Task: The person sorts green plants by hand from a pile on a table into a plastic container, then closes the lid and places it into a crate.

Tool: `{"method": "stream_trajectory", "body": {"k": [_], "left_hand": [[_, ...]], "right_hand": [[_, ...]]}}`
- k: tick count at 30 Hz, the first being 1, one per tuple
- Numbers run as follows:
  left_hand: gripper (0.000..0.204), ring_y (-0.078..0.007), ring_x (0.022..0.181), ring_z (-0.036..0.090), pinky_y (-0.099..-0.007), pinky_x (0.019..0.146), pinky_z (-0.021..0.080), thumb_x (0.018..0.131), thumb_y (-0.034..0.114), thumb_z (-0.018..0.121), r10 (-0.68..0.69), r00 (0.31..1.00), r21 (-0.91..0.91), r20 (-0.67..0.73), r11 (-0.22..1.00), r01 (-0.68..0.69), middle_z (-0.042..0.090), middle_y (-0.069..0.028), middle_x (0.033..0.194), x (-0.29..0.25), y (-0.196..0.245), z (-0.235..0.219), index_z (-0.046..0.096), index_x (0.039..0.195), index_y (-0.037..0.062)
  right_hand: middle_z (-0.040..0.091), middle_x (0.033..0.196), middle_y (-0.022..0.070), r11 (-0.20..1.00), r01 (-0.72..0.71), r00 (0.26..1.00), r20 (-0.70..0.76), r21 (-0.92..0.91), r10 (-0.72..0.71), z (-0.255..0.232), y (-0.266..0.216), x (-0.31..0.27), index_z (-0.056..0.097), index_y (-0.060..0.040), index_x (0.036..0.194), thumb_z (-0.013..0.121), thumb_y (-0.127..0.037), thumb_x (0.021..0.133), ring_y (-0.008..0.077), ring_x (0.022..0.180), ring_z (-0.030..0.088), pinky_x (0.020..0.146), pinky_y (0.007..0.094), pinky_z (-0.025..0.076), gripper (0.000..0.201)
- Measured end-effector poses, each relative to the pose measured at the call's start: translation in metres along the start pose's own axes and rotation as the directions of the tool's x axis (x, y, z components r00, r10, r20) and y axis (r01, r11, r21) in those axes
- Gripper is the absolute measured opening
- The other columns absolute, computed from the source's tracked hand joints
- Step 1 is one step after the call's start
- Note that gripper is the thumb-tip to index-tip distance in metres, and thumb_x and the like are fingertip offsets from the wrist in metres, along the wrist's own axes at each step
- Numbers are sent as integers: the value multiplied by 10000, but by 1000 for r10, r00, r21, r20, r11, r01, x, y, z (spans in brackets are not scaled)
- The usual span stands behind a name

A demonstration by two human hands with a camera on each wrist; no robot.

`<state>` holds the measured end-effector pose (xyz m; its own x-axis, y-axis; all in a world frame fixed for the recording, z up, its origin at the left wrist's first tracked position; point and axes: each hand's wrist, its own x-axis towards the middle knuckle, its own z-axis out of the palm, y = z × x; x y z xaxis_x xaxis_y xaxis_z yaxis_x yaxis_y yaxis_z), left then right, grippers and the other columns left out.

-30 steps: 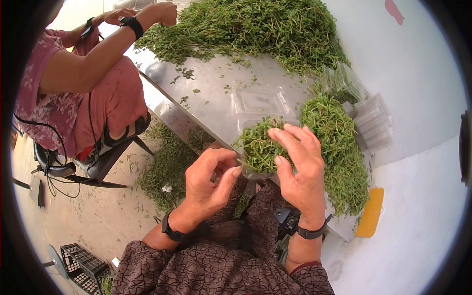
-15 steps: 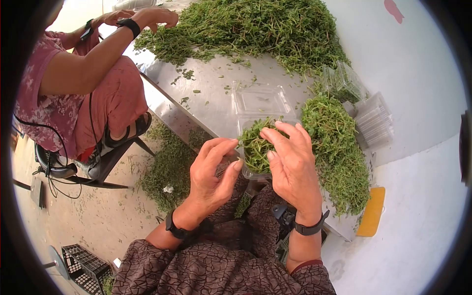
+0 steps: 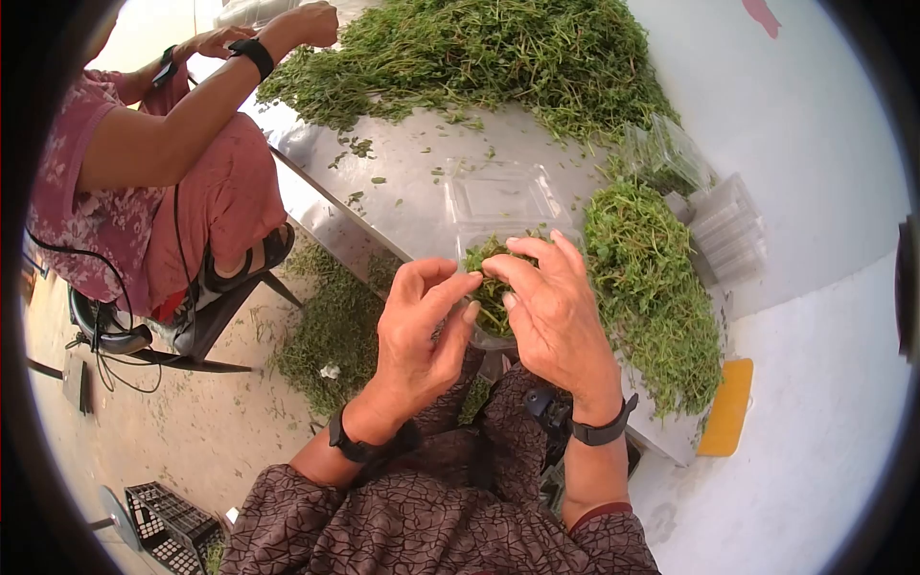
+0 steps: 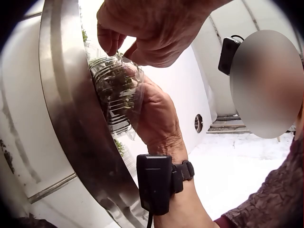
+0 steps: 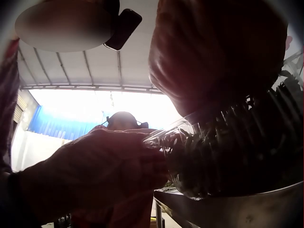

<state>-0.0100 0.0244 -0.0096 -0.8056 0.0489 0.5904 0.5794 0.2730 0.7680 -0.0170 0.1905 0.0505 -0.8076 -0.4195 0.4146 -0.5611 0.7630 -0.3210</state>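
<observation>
A clear plastic clamshell box (image 3: 494, 340) filled with leafy green stems (image 3: 491, 311) stands at the table's near edge, its lid (image 3: 508, 196) folded back. My left hand (image 3: 412, 326) is at the box's left side, fingertips right at the rim, a gap showing between thumb and forefinger. Over the greens lies my right hand (image 3: 556, 311), fingers bent gently and touching the stems, its forefinger close to the left fingertips. The right wrist view shows the ribbed box wall (image 5: 209, 161) dark beside the left hand (image 5: 109, 159). Fingers partly hide the contents.
A large heap of greens (image 3: 498, 57) covers the far table (image 3: 412, 163). A smaller pile (image 3: 652, 297) lies right of the box, near stacked clear boxes (image 3: 728, 225). Another person (image 3: 182, 182) sits at left. Cut greens (image 3: 326, 335) and a black crate (image 3: 172, 522) are on the floor.
My right hand has moved left and inward over the greens. The left hand has shifted slightly up and right, bringing the fingertips of both hands close together over the box.
</observation>
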Motion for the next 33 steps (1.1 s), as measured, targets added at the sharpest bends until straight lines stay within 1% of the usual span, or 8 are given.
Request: {"method": "stream_trajectory", "body": {"k": [3,7,9,11,15,17,22,33], "left_hand": [[321,-291,947,607,-358,812,507,786,-40,665,8,999,34,34,999,-10,552,-182,1127,3,1,-2,658,1101,24],[273,-284,1027,595,-351,860,487,828,6,635,16,1000,72,0,997,-16,567,-162,1159,7,1,-8,668,1098,28],[252,-289,1060,586,-366,889,477,842,29,644,-43,999,40,-3,998,43,577,-161,1161,6,3,-11,669,1093,24],[251,-266,1031,598,-355,868,488,849,43,652,-21,1000,82,16,996,20,590,-155,1159,5,2,-13,668,1099,23],[255,-226,957,614,-324,815,501,848,53,666,-60,998,12,3,998,60,608,-138,1133,1,2,-14,669,1100,21],[257,-211,927,616,-312,791,503,844,55,672,-35,999,1,5,999,35,615,-132,1116,0,1,-16,669,1099,19],[254,-167,845,601,-290,718,487,794,-24,696,11,998,20,56,1000,-13,635,-92,1000,1,2,-16,690,1042,32],[201,-177,846,612,-287,699,498,717,-87,716,95,992,72,77,992,-101,634,-87,970,14,9,-8,714,885,23]], "right_hand": [[688,906,128,1000,11,1000,10,9,-11,-1,3,-1,591,-26,1173,597,-18,807,317,1169,516,1102,534,284,367],[690,1006,120,1000,-18,998,-64,17,19,-10,0,-8,600,-40,1188,653,-24,773,319,1185,525,1104,538,295,419],[687,1031,123,1000,-20,988,-155,5,21,-18,0,-14,621,-49,1182,681,-10,740,318,1170,546,1093,535,323,447],[683,1054,126,999,-40,984,-174,-14,37,-23,2,-23,639,-49,1173,689,-3,723,321,1148,565,1080,524,352,455],[671,1083,152,994,-106,957,-275,-18,97,-28,3,-47,662,-56,1165,674,9,731,329,1134,575,1068,500,381,439],[656,1123,164,974,-219,915,-334,57,226,-28,7,-63,665,-54,1168,669,7,742,344,1125,576,1061,492,392,430],[650,1145,169,936,-333,850,-393,116,351,-32,10,-85,675,-37,1149,644,3,795,334,1113,590,990,445,447,357],[690,1122,131,963,-247,887,-376,105,268,-19,10,-93,678,-4,1086,644,36,768,318,1121,598,989,437,448,323]]}}
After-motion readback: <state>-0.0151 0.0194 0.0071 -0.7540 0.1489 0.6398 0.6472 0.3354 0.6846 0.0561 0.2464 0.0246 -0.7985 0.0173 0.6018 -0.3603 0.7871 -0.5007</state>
